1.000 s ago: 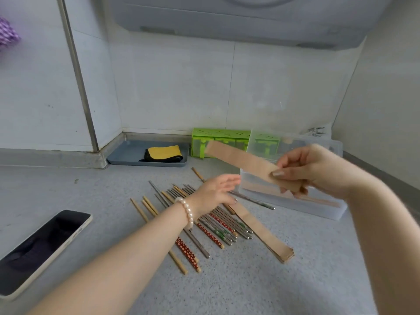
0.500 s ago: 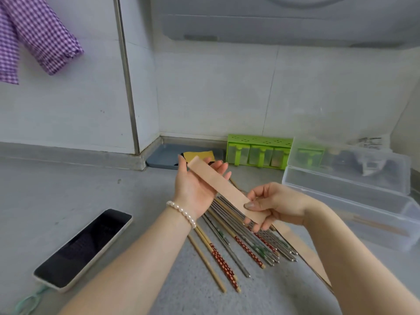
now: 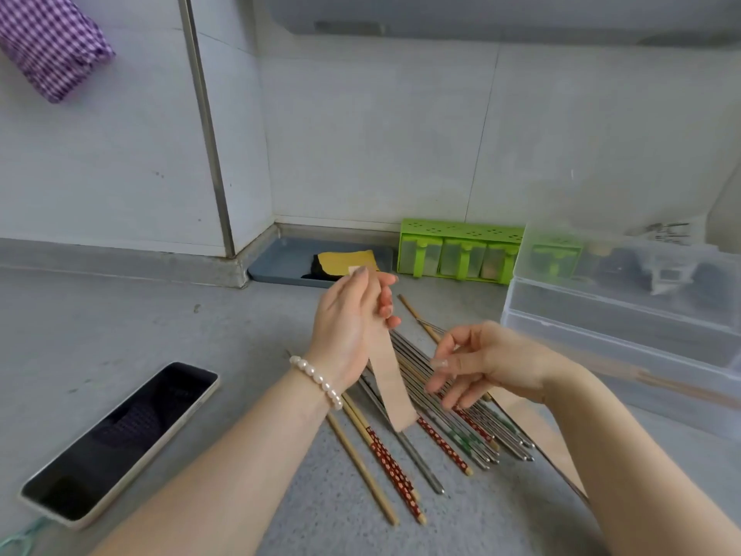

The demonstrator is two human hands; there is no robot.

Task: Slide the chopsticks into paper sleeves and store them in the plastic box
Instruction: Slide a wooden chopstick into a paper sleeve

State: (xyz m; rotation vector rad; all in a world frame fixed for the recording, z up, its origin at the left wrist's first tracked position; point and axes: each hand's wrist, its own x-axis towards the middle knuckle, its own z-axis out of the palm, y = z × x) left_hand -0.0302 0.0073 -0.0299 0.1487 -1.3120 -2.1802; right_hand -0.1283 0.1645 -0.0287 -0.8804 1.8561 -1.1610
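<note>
My left hand (image 3: 349, 327), with a pearl bracelet at the wrist, holds a brown paper sleeve (image 3: 395, 391) by its upper end, and the sleeve hangs down over the chopsticks. My right hand (image 3: 481, 363) hovers just right of the sleeve with loosely curled fingers and holds nothing. Several chopsticks (image 3: 433, 427) of metal, bamboo and red pattern lie fanned on the grey counter below both hands. The clear plastic box (image 3: 625, 347) stands at the right, with sleeved chopsticks showing through its wall. A stack of sleeves (image 3: 533, 419) lies partly hidden under my right arm.
A phone (image 3: 116, 439) lies on the counter at the left. A grey tray (image 3: 280, 262) with a yellow sponge sits in the corner, and a green seasoning rack (image 3: 457, 250) stands next to it. Purple checked cloth (image 3: 48, 42) hangs at the upper left.
My right hand has let go of the sleeve and drawn back to the right. My left hand now holds it alone, and its free end has swung down.
</note>
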